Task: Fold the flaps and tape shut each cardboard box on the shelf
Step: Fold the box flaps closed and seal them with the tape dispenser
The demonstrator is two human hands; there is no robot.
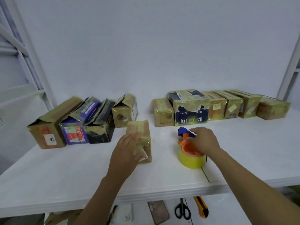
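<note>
A small brown cardboard box [142,135] stands in the middle of the white shelf [65,176], one flap up at its far end. My left hand [128,148] rests flat on its near top and side, fingers straight. To the right sits an orange and blue tape dispenser [186,138] loaded with a yellow tape roll [191,159]. My right hand [204,140] lies over the dispenser with fingers curled round its handle. Several boxes with open flaps [78,124] stand at the back left. Several taped boxes [211,106] line the back right.
The white wall rises behind the shelf, with metal shelf posts at the left [32,65] and right [290,67]. Below the front edge lie black scissors [182,210], an orange utility knife [203,207] and a phone [159,213].
</note>
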